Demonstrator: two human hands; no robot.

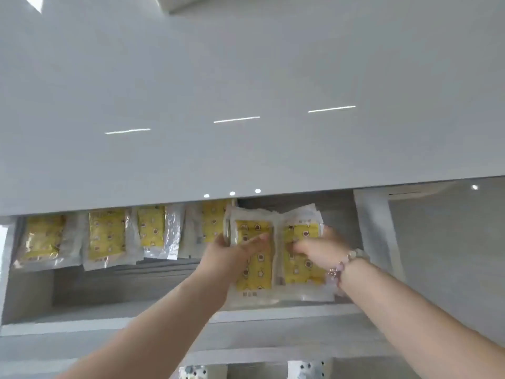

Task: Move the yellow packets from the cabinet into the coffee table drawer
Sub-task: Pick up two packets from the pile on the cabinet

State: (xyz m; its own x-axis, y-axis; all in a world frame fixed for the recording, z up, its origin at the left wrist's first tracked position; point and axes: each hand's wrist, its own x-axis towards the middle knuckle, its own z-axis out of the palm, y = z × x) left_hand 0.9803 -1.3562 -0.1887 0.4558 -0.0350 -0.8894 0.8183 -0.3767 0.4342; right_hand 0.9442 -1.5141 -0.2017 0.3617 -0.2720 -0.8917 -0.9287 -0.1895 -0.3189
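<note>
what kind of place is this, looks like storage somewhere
Probably indoor home storage, perhaps a living room or kitchen, though the room itself is out of view: a glossy white cabinet, its open shelf, and a row of yellow packets stocked along it.

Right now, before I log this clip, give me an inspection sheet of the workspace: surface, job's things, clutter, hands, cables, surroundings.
Surface: grey cabinet shelf, open at the front.
Job's things: four yellow packets in a row on the left; left stack and right stack side by side in front.
Clutter: nothing seen.
Hands: left hand grips the left stack's edge; right hand lies on the right stack, grip blurred; bracelet on that wrist.
Cables: nothing seen.
Surroundings: glossy white panel above; patterned items below, too cropped to identify.
</note>
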